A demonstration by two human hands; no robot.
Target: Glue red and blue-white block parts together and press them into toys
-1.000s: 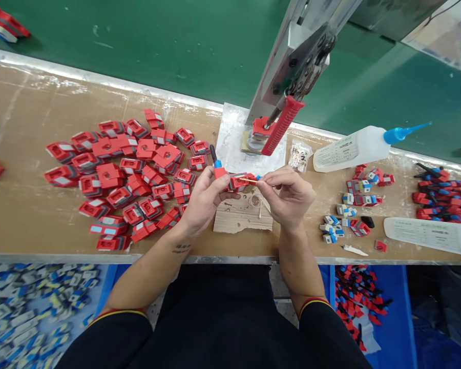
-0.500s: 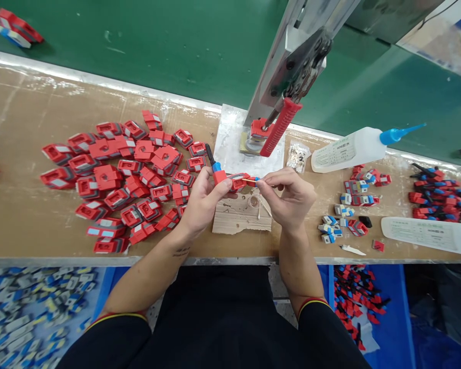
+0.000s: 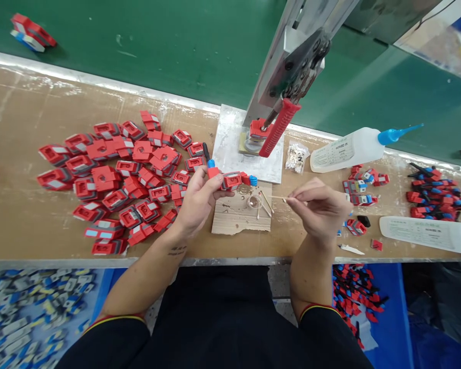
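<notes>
My left hand (image 3: 197, 200) is closed on a red toy robot part (image 3: 232, 180) that has a blue fist at its right end and a black-tipped blue piece at its upper left. To the right, my right hand (image 3: 319, 207) pinches a thin cotton swab (image 3: 278, 197), whose tip points left toward the part without touching it. Below lies a piece of corrugated cardboard (image 3: 238, 218) with glue stains. On it are a small clear dish (image 3: 254, 201) and several used swabs.
Left of my hands is a pile of red toy parts (image 3: 107, 177). A hand press (image 3: 280, 125) with a red lever stands behind on a white plate (image 3: 225, 136). Farther right are a bag of swabs (image 3: 296, 156), a glue bottle (image 3: 348, 148), another bottle (image 3: 426, 233) and a small blade (image 3: 351, 249).
My right hand has drawn the swab away from the red part, moving right and slightly down. My left hand still holds the part, now shifted slightly, its blue fist uncovered.
</notes>
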